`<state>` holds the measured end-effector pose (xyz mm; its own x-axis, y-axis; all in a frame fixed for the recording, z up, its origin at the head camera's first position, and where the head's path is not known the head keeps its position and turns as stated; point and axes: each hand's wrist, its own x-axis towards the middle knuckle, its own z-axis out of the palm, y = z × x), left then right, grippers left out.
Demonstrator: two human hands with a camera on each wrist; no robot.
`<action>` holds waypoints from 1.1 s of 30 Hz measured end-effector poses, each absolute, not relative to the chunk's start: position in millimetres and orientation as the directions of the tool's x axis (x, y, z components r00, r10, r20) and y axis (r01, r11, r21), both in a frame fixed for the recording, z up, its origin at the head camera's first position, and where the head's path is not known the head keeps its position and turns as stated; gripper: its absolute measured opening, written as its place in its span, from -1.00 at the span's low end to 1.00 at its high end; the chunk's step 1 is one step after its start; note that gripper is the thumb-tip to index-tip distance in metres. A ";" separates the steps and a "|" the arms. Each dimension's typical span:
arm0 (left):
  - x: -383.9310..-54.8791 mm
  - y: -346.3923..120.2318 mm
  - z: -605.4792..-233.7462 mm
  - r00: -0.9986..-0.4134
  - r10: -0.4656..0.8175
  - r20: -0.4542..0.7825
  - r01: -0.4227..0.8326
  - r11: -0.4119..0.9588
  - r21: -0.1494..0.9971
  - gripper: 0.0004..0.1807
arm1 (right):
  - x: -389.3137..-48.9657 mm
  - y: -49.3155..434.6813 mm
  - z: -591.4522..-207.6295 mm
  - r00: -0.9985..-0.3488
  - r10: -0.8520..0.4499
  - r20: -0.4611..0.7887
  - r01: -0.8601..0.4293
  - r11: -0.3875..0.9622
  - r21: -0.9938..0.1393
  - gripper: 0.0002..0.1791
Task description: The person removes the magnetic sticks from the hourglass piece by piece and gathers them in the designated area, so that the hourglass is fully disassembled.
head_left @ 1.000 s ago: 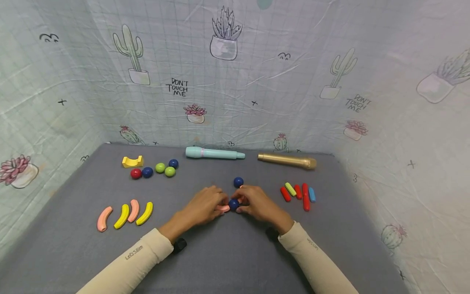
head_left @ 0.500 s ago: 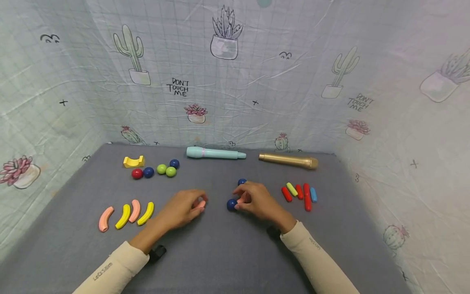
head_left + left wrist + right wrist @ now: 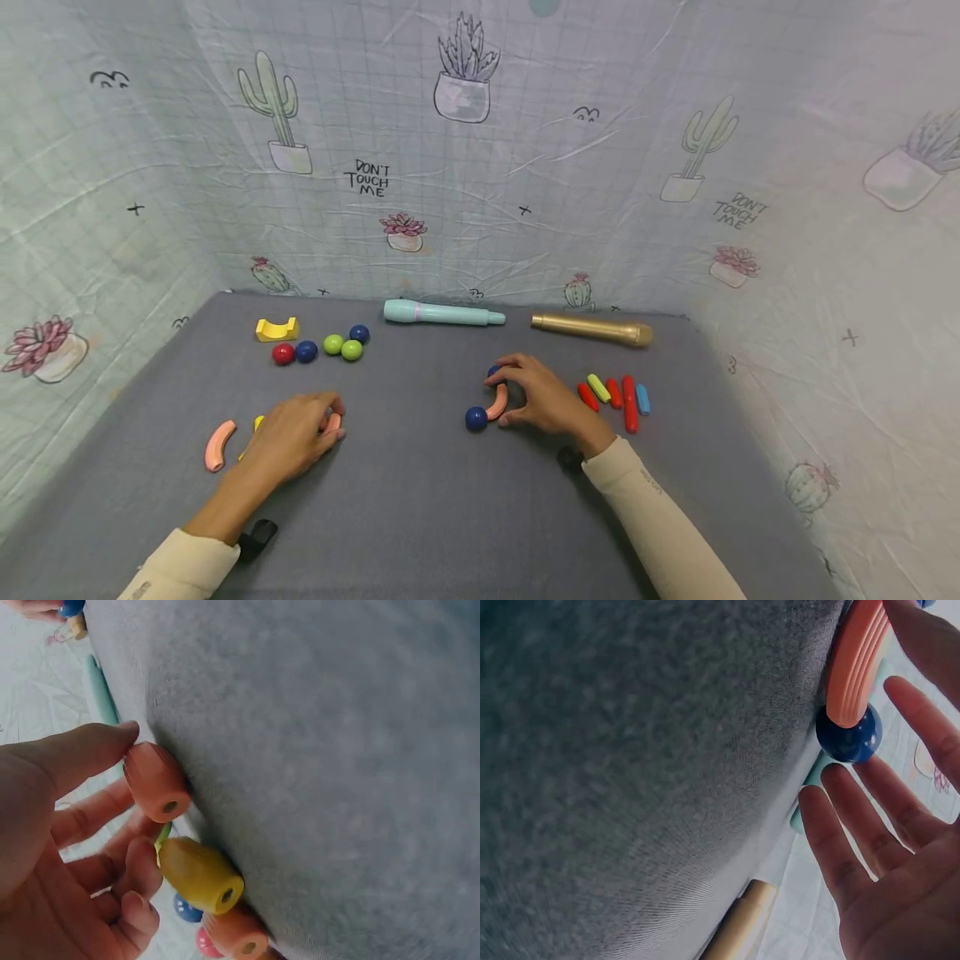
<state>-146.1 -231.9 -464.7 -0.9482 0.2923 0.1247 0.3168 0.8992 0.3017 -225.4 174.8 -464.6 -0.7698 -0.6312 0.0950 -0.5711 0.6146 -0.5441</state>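
My left hand [image 3: 292, 442] pinches a pink curved bead [image 3: 157, 784] at the right end of the row on the left of the table. A hole shows in that bead's end. Beside it lie a yellow curved bead [image 3: 201, 876] and another pink curved bead [image 3: 238, 934], both mostly under the hand in the head view. My right hand [image 3: 547, 396] has its fingers spread and loose around a second pink curved bead [image 3: 497, 402] in the middle. One blue ball [image 3: 476, 418] touches that bead's near end. The other blue ball [image 3: 850, 736] sits at its far end, partly behind my fingers.
At the back left are a yellow notched block [image 3: 277, 331], a red ball [image 3: 282, 354], blue balls and green balls [image 3: 352, 350]. A teal microphone-shaped piece [image 3: 444, 313] and a gold one [image 3: 591, 327] lie along the back. Several coloured sticks [image 3: 630, 404] lie at right.
My left hand has carried a pink curved bead from the middle to the left row. My right hand's fingers have opened around the middle bead and shifted slightly back.
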 end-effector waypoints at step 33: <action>-194.3 -115.4 -466.9 -0.842 0.520 0.140 0.531 0.760 0.375 -0.76 | -202.6 153.9 -467.6 -0.778 -0.621 0.097 -0.593 0.673 -0.443 -0.71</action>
<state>-194.3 -115.4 -466.9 -0.8424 0.5203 0.1401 0.5315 0.7596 0.3749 -202.6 153.9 -467.6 -0.7776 -0.6212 0.0974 -0.5929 0.6726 -0.4428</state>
